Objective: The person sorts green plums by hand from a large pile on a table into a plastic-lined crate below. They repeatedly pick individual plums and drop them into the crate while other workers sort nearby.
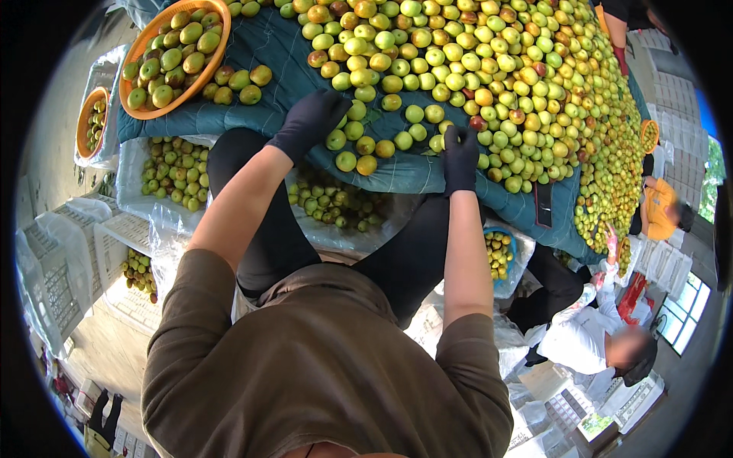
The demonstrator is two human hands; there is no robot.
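Note:
My left hand (315, 121), in a dark glove, is over the edge of a quilted teal cloth (266, 43), beside a few green-yellow jujubes (355, 110). Its fingers curl down and away, so their grip is hidden. My right hand (461, 159), gloved alike, is at the near edge of the spread fruit. The fingertips are bent close by a yellow-green jujube (436, 143); whether they hold it is unclear. Between both hands lies a loose curve of jujubes (384, 149). Beyond them spreads a large heap of jujubes (504, 63), some with brown patches.
An orange basket (154, 113) of browner jujubes stands at upper left. Lined crates (129, 180) with fruit sit below the cloth, by my knees. A phone-like dark slab (543, 205) lies at right. One person in white (578, 339) and another in orange (661, 207) sit along the heap.

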